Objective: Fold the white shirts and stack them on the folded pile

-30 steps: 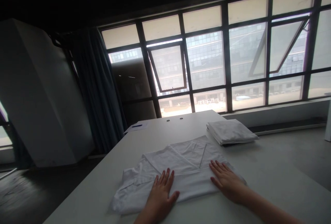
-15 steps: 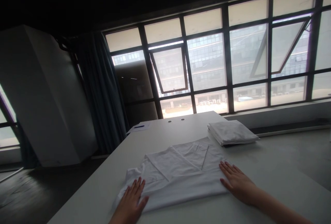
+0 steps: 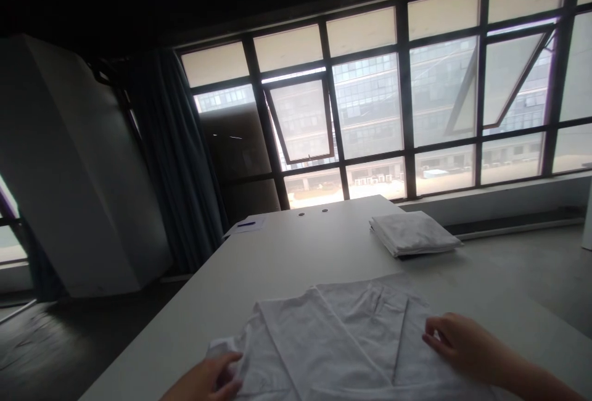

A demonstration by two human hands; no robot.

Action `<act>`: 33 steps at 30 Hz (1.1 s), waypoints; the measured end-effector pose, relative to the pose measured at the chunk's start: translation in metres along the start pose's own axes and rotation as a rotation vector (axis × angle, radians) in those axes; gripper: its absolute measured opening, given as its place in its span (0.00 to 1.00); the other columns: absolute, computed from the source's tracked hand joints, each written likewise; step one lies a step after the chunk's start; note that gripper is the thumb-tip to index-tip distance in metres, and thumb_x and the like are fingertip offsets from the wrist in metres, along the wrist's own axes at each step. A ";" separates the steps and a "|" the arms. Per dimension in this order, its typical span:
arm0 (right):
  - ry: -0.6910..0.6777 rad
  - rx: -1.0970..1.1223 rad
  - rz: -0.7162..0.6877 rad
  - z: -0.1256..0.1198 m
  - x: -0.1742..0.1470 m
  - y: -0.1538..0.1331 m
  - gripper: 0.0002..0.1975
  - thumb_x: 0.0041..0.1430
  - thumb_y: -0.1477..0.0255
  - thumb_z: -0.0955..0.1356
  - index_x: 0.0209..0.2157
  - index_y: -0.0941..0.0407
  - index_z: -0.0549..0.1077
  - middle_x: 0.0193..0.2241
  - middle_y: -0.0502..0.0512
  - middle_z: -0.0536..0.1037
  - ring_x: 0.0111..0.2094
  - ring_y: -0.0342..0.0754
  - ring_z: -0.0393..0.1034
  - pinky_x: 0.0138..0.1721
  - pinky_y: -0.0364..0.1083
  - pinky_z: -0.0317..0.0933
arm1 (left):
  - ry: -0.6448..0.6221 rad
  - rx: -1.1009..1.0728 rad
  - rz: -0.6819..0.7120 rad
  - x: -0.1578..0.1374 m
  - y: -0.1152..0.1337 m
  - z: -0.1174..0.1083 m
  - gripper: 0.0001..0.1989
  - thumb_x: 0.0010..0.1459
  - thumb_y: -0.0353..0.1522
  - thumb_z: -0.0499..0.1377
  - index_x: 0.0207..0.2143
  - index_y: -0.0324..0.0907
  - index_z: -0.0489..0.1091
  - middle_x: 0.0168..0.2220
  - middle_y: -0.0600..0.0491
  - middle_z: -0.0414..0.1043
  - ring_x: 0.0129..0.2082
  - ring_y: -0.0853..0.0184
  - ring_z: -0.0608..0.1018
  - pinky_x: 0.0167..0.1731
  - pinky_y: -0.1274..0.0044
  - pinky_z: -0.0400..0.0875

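White garment (image 3: pixel 342 339): spread out nearer to you than the folded stack (image 3: pixel 414 233) and to its left; the near edge runs out of view.
Left hand (image 3: pixel 203 379): yours is well to the left of the folded stack and on your side of it, by the garment's left side; the fingers are bent, and I cannot tell whether they pinch cloth.
Right hand (image 3: pixel 456 339): yours is on the near side of the folded stack, at the garment's right side; the fingers curl in toward the thumb, perhaps with cloth between, but any hold is hidden.
Skew risk: if you pull one side harder, the layers could twist out of line.
Bunching risk: slack between your hands could deepen the wrinkles.
Slip risk: a pinch on only the top layer could leave those below behind.
Cloth: matt, soft and thin-looking, with long slanting fold lines and small puckers.
Stack: white cloth in flat layers, roughly four-cornered, lightly rumpled on top.
Surface: the worktop (image 3: pixel 296 253) looks smooth and pale, so fabric may slide easily.
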State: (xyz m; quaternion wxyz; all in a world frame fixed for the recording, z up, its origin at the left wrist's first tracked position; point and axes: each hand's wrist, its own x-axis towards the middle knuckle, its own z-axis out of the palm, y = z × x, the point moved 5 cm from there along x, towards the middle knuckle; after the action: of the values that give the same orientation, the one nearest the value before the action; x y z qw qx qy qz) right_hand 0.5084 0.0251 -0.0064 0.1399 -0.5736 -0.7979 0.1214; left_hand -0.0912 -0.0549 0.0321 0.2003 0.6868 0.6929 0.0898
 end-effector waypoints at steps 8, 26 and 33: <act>0.127 0.568 0.221 0.002 0.096 0.034 0.15 0.53 0.62 0.67 0.38 0.56 0.76 0.38 0.57 0.82 0.23 0.45 0.71 0.25 0.43 0.61 | 0.200 -0.450 -0.133 0.097 0.023 -0.012 0.41 0.50 0.57 0.60 0.57 0.38 0.66 0.56 0.38 0.74 0.30 0.62 0.81 0.23 0.77 0.72; 0.200 0.831 0.469 0.023 0.151 0.042 0.13 0.53 0.62 0.65 0.37 0.56 0.72 0.26 0.56 0.77 0.26 0.51 0.75 0.27 0.47 0.69 | 0.180 -0.452 -0.111 0.158 0.015 0.005 0.19 0.57 0.50 0.60 0.31 0.44 0.65 0.25 0.55 0.72 0.24 0.63 0.79 0.20 0.77 0.69; 0.305 0.791 0.297 -0.007 0.133 0.039 0.17 0.52 0.59 0.66 0.37 0.57 0.74 0.27 0.54 0.79 0.31 0.51 0.76 0.31 0.45 0.67 | 0.268 -0.399 0.056 0.136 0.022 -0.014 0.30 0.53 0.61 0.56 0.35 0.43 0.71 0.32 0.51 0.78 0.35 0.59 0.80 0.33 0.75 0.72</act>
State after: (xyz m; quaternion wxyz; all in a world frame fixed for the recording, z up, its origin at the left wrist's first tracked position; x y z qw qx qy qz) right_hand 0.5050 0.1637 -0.0025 0.4457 -0.5956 -0.5693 0.3499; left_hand -0.0735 0.0828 0.0326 0.2358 0.6345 0.6625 0.3207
